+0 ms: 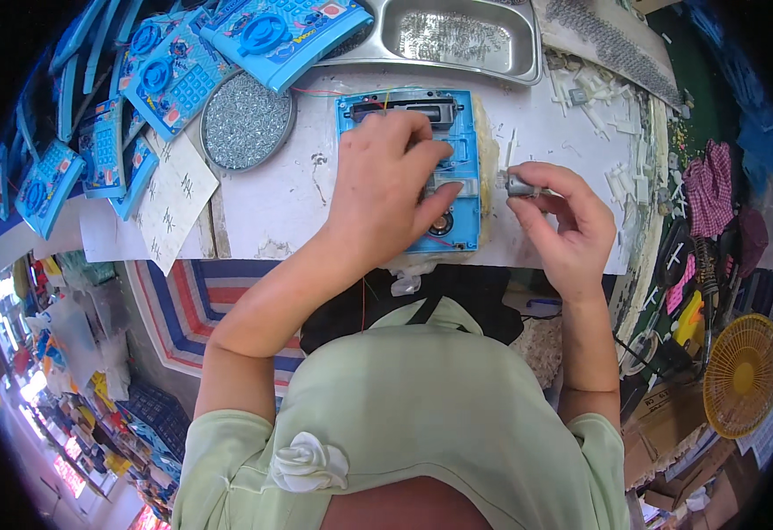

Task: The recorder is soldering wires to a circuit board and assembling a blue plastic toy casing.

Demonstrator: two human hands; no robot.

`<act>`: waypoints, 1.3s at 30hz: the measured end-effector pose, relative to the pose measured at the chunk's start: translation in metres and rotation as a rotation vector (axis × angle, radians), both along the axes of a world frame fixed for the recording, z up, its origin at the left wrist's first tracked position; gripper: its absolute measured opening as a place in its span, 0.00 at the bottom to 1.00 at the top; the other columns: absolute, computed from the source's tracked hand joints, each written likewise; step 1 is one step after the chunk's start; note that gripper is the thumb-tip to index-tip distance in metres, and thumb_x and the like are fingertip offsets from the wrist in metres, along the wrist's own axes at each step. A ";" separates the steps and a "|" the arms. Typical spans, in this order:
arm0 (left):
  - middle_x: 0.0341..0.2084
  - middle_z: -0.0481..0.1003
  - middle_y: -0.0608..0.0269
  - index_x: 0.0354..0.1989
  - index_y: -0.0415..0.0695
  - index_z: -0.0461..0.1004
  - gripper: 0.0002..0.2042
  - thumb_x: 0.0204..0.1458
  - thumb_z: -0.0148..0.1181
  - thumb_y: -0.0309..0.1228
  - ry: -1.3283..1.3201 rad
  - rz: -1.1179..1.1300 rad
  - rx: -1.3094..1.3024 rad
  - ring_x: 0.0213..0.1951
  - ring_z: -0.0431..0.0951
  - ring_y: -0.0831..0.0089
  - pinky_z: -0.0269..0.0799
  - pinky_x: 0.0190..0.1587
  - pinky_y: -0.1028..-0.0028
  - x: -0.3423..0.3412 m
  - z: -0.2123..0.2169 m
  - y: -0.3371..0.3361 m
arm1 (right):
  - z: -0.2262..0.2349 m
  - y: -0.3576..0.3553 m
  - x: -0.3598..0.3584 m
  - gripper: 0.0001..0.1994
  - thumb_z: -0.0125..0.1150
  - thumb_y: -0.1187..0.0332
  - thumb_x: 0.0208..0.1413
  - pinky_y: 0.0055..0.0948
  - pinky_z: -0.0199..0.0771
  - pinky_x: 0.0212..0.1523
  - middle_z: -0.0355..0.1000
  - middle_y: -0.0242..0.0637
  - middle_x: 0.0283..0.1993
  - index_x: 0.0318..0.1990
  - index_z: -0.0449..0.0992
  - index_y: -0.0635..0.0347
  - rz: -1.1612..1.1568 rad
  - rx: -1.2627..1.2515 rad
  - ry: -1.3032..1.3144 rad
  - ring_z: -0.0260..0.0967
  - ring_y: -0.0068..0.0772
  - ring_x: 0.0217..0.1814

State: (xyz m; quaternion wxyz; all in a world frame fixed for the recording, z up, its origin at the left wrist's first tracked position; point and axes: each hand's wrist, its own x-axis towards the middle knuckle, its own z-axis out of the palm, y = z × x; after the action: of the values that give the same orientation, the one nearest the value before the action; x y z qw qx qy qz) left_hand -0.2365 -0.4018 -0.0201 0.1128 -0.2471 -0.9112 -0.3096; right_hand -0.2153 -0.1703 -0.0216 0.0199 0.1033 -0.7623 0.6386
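Note:
An opened blue plastic toy housing (pixel 466 225) lies on the white work table, its inner side up. A black compartment (pixel 440 112) runs along its far end, and a round metal part (pixel 442 224) sits near its front. My left hand (pixel 382 172) reaches over the housing and holds it, thumb and forefinger bent onto the inside; the remaining fingertips are partly hidden. Just right of the housing, my right hand (pixel 572 221) pinches a small grey metal cylinder (pixel 519 185), like a little motor, between thumb and fingers. The cylinder is clear of the housing.
A round dish of small screws (pixel 248 122) stands left. Behind is a metal tray (pixel 532 53) with small metal parts. Blue toy housings (pixel 170 84) pile up far left, beside a marked paper sheet (pixel 174 199). White plastic pieces (pixel 620 181) lie right; a yellow fan (pixel 743 377) stands lower right.

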 end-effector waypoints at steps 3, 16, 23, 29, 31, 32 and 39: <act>0.39 0.71 0.63 0.39 0.48 0.79 0.13 0.43 0.71 0.30 0.074 -0.040 -0.078 0.42 0.71 0.59 0.61 0.47 0.59 0.002 -0.007 0.004 | -0.002 0.000 -0.002 0.16 0.68 0.85 0.49 0.26 0.82 0.47 0.79 0.40 0.47 0.47 0.79 0.67 -0.001 0.015 0.016 0.78 0.29 0.47; 0.36 0.72 0.66 0.40 0.51 0.80 0.12 0.46 0.70 0.31 0.003 0.004 -0.062 0.41 0.71 0.64 0.59 0.48 0.59 0.005 -0.012 0.007 | -0.003 -0.004 -0.001 0.16 0.70 0.84 0.48 0.26 0.79 0.45 0.80 0.42 0.46 0.46 0.79 0.66 0.053 0.075 0.123 0.78 0.29 0.44; 0.35 0.75 0.68 0.37 0.50 0.79 0.13 0.42 0.73 0.29 0.013 0.015 0.161 0.39 0.73 0.66 0.59 0.49 0.62 0.014 0.002 0.006 | -0.006 -0.009 -0.001 0.16 0.72 0.84 0.46 0.29 0.78 0.44 0.80 0.44 0.43 0.44 0.79 0.68 0.034 0.109 0.213 0.79 0.35 0.43; 0.32 0.76 0.69 0.34 0.50 0.79 0.13 0.39 0.74 0.28 0.085 -0.027 0.212 0.37 0.73 0.68 0.58 0.47 0.64 0.013 0.004 0.007 | -0.003 -0.013 -0.002 0.16 0.73 0.84 0.44 0.30 0.78 0.44 0.80 0.44 0.42 0.43 0.78 0.67 0.058 0.154 0.250 0.79 0.38 0.42; 0.32 0.76 0.70 0.33 0.50 0.79 0.12 0.39 0.74 0.28 0.105 -0.041 0.209 0.36 0.73 0.68 0.58 0.47 0.64 0.013 0.004 0.008 | -0.002 -0.013 -0.001 0.16 0.73 0.84 0.44 0.30 0.79 0.44 0.80 0.44 0.42 0.42 0.78 0.67 0.067 0.158 0.266 0.79 0.39 0.41; 0.32 0.76 0.70 0.33 0.50 0.79 0.12 0.39 0.74 0.27 0.117 -0.047 0.206 0.36 0.73 0.68 0.58 0.46 0.64 0.013 0.004 0.008 | -0.002 -0.013 -0.001 0.16 0.73 0.84 0.44 0.30 0.79 0.43 0.80 0.44 0.42 0.42 0.78 0.66 0.074 0.159 0.282 0.79 0.39 0.41; 0.32 0.76 0.70 0.34 0.50 0.79 0.13 0.38 0.75 0.28 0.181 -0.074 0.186 0.34 0.73 0.68 0.59 0.45 0.64 0.013 0.004 0.007 | -0.004 -0.011 -0.001 0.16 0.73 0.84 0.43 0.31 0.79 0.42 0.80 0.45 0.42 0.42 0.78 0.66 0.072 0.142 0.327 0.79 0.40 0.40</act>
State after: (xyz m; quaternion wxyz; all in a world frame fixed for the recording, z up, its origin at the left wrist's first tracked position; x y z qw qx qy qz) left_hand -0.2230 -0.3951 -0.0165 0.2056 -0.2961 -0.8550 -0.3729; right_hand -0.2159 -0.1814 -0.0256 0.1137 0.2341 -0.7880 0.5579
